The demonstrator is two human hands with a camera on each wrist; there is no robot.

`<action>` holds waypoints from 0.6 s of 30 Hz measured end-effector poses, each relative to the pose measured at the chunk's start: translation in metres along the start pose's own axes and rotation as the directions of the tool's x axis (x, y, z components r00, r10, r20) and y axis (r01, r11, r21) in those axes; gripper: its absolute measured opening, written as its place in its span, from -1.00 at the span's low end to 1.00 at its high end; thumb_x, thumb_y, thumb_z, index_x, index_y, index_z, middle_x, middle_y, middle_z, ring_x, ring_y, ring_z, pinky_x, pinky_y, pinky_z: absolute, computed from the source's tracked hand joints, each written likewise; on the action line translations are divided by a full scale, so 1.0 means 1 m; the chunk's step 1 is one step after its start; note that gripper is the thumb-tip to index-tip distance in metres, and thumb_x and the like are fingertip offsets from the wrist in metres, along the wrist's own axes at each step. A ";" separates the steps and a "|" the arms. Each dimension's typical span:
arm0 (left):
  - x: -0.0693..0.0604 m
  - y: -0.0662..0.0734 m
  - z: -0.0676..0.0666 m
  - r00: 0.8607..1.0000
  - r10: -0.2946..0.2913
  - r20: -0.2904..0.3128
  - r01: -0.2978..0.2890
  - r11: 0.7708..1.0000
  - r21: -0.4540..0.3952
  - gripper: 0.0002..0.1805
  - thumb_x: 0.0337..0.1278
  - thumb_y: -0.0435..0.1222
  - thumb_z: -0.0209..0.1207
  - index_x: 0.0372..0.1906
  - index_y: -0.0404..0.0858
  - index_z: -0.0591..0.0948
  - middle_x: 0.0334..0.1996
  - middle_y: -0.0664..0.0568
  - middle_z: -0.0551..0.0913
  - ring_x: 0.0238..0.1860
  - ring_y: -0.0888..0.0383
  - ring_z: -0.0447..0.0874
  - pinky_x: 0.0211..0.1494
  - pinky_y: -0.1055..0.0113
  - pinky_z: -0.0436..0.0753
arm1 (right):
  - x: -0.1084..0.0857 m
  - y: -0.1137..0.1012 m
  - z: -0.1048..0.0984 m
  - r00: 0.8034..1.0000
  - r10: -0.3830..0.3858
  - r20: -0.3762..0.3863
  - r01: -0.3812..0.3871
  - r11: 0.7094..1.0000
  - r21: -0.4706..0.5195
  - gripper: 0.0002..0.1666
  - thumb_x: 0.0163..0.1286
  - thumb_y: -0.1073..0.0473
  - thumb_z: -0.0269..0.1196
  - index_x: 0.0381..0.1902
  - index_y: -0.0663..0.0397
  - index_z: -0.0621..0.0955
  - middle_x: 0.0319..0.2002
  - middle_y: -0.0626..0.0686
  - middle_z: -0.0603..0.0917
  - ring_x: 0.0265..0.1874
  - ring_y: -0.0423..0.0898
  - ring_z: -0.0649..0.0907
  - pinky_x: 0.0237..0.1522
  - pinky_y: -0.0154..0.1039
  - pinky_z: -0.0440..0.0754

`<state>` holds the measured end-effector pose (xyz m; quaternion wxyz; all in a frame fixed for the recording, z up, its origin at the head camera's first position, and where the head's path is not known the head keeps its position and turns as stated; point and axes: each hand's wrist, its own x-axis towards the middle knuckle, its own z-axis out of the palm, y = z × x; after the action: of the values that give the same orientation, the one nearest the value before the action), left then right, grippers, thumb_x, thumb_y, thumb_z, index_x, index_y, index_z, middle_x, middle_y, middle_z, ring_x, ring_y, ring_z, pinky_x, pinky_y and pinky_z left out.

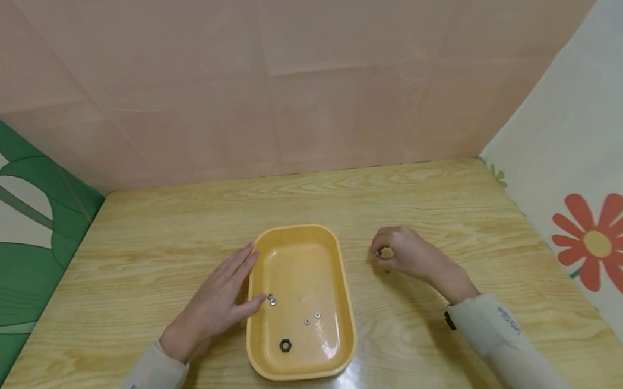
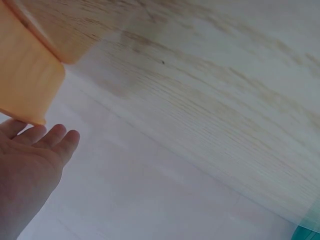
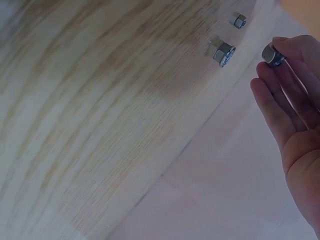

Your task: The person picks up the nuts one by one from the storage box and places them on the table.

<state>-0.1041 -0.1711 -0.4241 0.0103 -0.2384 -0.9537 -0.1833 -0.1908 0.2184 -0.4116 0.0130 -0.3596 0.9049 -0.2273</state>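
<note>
A yellow tray (image 1: 350, 339) sits on the wooden table, holding a dark hex nut (image 1: 285, 345) and several small silver nuts (image 1: 273, 301). My left hand (image 1: 214, 301) rests against the tray's left side, thumb over the rim; in the left wrist view the fingers of this hand (image 2: 35, 165) touch the tray (image 2: 30, 75). To the right of the tray, my right hand (image 1: 409, 254) pinches a silver nut (image 3: 273, 55) between thumb and fingers, clearest in the right wrist view beside the hand (image 3: 300, 100). Near it on the table are a flanged nut (image 3: 224, 54) and a smaller nut (image 3: 240, 20).
A plain pinkish sheet (image 1: 296, 86) hangs behind the table (image 1: 181, 222). On the right is a white panel with a red flower (image 1: 597, 243); on the left, a panel with green leaves (image 1: 6, 277). A dark band (image 1: 449, 321) shows at my right wrist.
</note>
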 end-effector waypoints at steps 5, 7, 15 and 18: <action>0.000 0.001 0.000 1.000 -0.008 0.005 0.008 1.000 -0.007 -0.08 0.31 0.15 0.10 0.56 -0.29 0.11 0.60 -0.11 0.02 0.57 -0.13 0.07 0.58 -0.09 0.18 | 0.000 0.001 0.001 1.000 0.014 0.017 -0.014 1.000 0.009 -0.86 0.14 0.42 0.39 -0.32 0.16 0.75 -0.30 0.03 0.75 -0.34 -0.15 0.71 -0.34 -0.25 0.74; 0.000 0.001 -0.001 1.000 -0.006 0.005 0.006 1.000 -0.005 -0.08 0.31 0.16 0.09 0.55 -0.29 0.11 0.60 -0.11 0.02 0.57 -0.13 0.07 0.58 -0.09 0.18 | -0.001 0.002 0.001 0.999 0.027 0.028 -0.027 1.000 0.008 -0.85 0.13 0.42 0.39 -0.31 0.16 0.75 -0.30 0.03 0.75 -0.33 -0.15 0.70 -0.33 -0.27 0.74; -0.001 0.000 -0.001 1.000 0.008 -0.006 -0.008 1.000 -0.001 -0.08 0.31 0.15 0.10 0.55 -0.31 0.12 0.59 -0.12 0.03 0.56 -0.14 0.09 0.57 -0.10 0.20 | -0.004 0.005 0.004 0.995 0.060 0.081 -0.058 0.998 -0.025 -0.82 0.10 0.43 0.42 -0.31 0.15 0.76 -0.31 0.02 0.76 -0.34 -0.18 0.71 -0.31 -0.36 0.71; -0.001 0.000 -0.001 1.000 0.009 -0.006 -0.009 1.000 0.002 -0.08 0.31 0.14 0.10 0.55 -0.32 0.12 0.59 -0.14 0.03 0.56 -0.14 0.09 0.57 -0.10 0.19 | -0.004 0.006 0.006 0.995 0.057 0.086 -0.055 0.998 -0.021 -0.82 0.10 0.43 0.42 -0.31 0.16 0.76 -0.31 0.03 0.76 -0.35 -0.18 0.71 -0.32 -0.39 0.71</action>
<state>-0.1032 -0.1716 -0.4234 0.0143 -0.2422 -0.9526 -0.1833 -0.1904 0.2221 -0.4200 0.0552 -0.3436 0.9153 -0.2029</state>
